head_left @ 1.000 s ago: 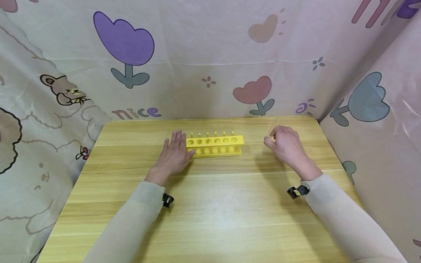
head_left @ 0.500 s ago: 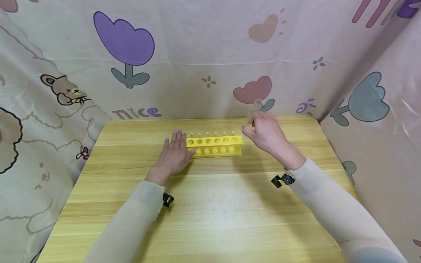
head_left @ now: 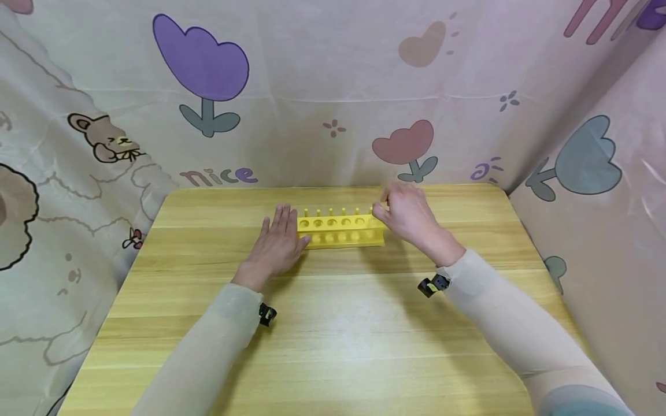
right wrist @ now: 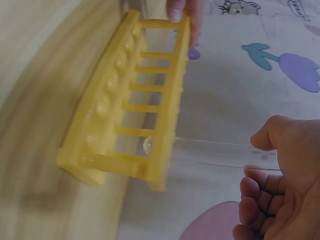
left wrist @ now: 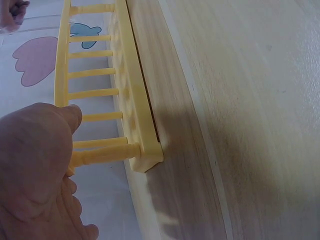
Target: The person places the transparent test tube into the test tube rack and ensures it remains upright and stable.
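Note:
A yellow test tube rack (head_left: pixel 340 238) stands on the table, with a row of round holes and a row of pegs behind them. At its left end my left hand (head_left: pixel 273 245) holds it, thumb on the front and fingers straight along the end. My right hand (head_left: pixel 408 214) is over the rack's right end. It pinches a clear test tube (right wrist: pixel 215 152) between thumb and fingers. In the right wrist view the tube's rounded bottom has passed through the end hole of the upper plate and is short of the lower plate. The head view barely shows the tube.
The wooden table (head_left: pixel 333 329) extends in front of the rack and to both sides. A printed curtain (head_left: pixel 296 92) hangs along its back edge and on the left and right. A small black wrist camera (head_left: pixel 433 285) sits under the right cuff.
My right hand has carried the test tube leftward to the rack's right end and lowered it into the end hole. The left hand has stayed at the rack.

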Tool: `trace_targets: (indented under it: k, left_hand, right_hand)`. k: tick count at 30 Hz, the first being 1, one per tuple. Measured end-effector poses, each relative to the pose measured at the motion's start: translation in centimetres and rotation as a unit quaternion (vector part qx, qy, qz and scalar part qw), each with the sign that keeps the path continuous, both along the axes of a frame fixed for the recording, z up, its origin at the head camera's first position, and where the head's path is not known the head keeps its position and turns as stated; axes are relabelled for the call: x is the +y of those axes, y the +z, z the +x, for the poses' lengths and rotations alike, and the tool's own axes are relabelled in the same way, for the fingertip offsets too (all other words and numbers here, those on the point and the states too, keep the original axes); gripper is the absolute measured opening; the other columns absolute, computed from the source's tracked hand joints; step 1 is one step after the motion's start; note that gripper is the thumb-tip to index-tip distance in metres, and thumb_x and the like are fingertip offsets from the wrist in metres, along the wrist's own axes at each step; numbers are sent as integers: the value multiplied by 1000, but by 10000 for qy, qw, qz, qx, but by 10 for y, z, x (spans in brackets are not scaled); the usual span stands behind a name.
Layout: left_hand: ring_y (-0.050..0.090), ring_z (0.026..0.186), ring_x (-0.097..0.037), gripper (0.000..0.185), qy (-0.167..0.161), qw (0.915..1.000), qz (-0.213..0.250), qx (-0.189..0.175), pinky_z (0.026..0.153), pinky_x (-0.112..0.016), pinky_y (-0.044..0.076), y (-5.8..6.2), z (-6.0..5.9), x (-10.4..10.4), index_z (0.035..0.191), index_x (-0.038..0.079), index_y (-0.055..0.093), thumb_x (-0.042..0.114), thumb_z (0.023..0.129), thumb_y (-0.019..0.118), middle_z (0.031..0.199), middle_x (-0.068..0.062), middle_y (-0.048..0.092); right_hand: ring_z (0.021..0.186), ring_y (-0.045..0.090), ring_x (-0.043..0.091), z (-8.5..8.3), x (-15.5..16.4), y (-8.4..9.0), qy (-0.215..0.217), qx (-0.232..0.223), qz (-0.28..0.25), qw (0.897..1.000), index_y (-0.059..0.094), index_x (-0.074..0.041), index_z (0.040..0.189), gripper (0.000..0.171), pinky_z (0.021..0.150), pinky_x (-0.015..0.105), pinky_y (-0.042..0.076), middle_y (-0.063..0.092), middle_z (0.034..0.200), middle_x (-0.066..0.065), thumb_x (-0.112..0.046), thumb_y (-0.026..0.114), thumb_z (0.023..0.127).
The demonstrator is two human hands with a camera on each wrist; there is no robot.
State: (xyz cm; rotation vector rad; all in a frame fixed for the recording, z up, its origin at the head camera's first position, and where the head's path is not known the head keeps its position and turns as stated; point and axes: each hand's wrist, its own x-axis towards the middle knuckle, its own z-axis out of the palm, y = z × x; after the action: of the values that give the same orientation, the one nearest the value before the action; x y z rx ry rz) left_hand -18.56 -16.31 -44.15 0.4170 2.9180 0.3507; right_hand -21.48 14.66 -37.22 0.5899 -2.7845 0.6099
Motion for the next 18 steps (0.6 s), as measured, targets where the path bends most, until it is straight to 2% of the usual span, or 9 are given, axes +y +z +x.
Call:
trace_targets:
  k: [9, 18]
  left_hand:
    - [-12, 163, -34, 81, 4, 10000, -33, 15, 132, -60, 0, -1, 0, 0, 167, -2, -1, 50, 114, 32, 175, -21, -12]
    - [-13, 163, -34, 81, 34, 10000, 15, -33, 132, -59, -3, -1, -1, 1, 167, -2, -1, 50, 114, 32, 175, -20, -12]
  right_hand:
    - [99, 61, 37, -3, -3, -26, -152, -633, 309, 9974, 70, -5, 94, 21, 90, 55, 47, 70, 99, 10, -24, 61, 96]
    - [86, 56, 32, -4, -6, -39, -215, -756, 486, 9957, 64, -6, 91, 20, 81, 46, 45, 65, 90, 9, -25, 61, 97]
